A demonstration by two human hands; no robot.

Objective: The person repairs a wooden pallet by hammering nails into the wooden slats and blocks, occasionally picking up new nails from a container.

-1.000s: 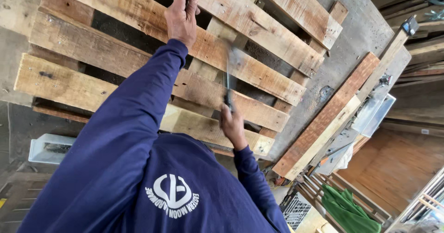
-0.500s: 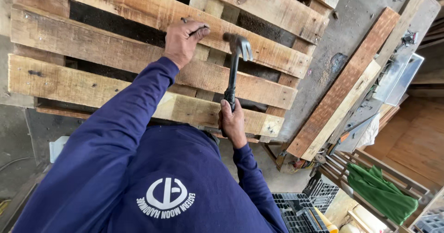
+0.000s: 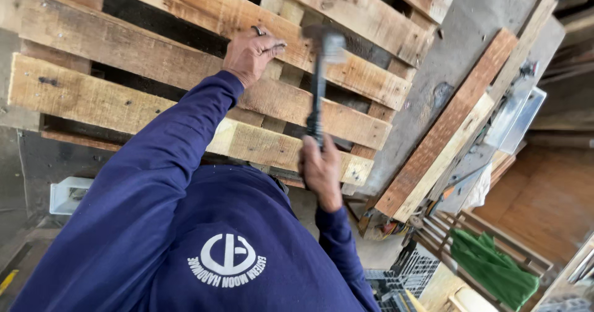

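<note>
Right hand [image 3: 322,171]: we close it round the hammer [image 3: 320,70] handle's lower end | Axis: handle runs away from us, head beside the left hand [image 3: 250,53] | Left hand: fingers curled, pinching something small against a pallet [image 3: 154,52] slat.

A workshop or timber yard, rough and working. The landmark is a weathered pallet of pale, nail-marked wooden slats [image 3: 185,58], lying on a grey concrete floor [image 3: 458,33]. Right of the pallet lie long reddish-brown and pale planks [image 3: 445,138] side by side. Beyond the planks, further from the pallet, are more stacked boards and a shiny metal tray [image 3: 516,117]. Below the planks, on the pallet's right, a green cloth [image 3: 489,265] is draped over a wooden rack beside a dark plastic crate [image 3: 414,268]. A dark-handled steel hammer [image 3: 320,70] is raised over the pallet.
</note>
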